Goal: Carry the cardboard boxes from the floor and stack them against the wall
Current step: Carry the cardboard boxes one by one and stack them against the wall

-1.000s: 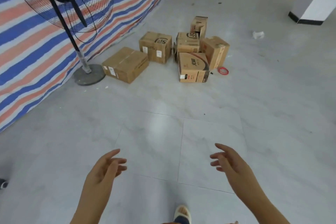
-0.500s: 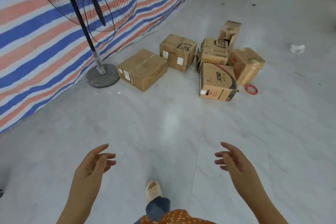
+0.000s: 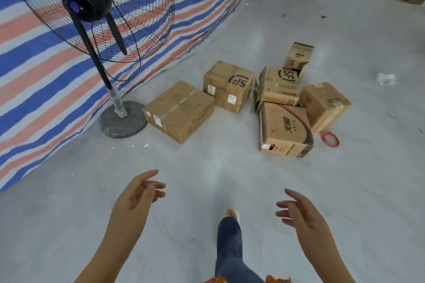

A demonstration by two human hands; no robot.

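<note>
Several brown cardboard boxes lie scattered on the grey tiled floor ahead. A wide flat box (image 3: 180, 110) lies nearest the fan, an SF-marked box (image 3: 228, 86) behind it. To the right a box with a red and black arc (image 3: 285, 131) lies on its side, with a torn SF box (image 3: 279, 86), a small upright box (image 3: 297, 56) and a tilted box (image 3: 324, 104) around it. My left hand (image 3: 138, 193) and my right hand (image 3: 299, 211) hang in front of me, fingers relaxed and spread, holding nothing, well short of the boxes.
A tall black pedestal fan (image 3: 92, 7) stands on a round base (image 3: 123, 119) by the striped blue, red and white tarp wall (image 3: 34, 71). A red ring (image 3: 330, 139) lies beside the boxes, a crumpled white scrap (image 3: 386, 78) farther right. My leg and shoe (image 3: 230, 213) step forward.
I have walked closer: the boxes and the fan have grown and shifted down and right in view. Both hands stay empty and spread. My foot has swung forward.
</note>
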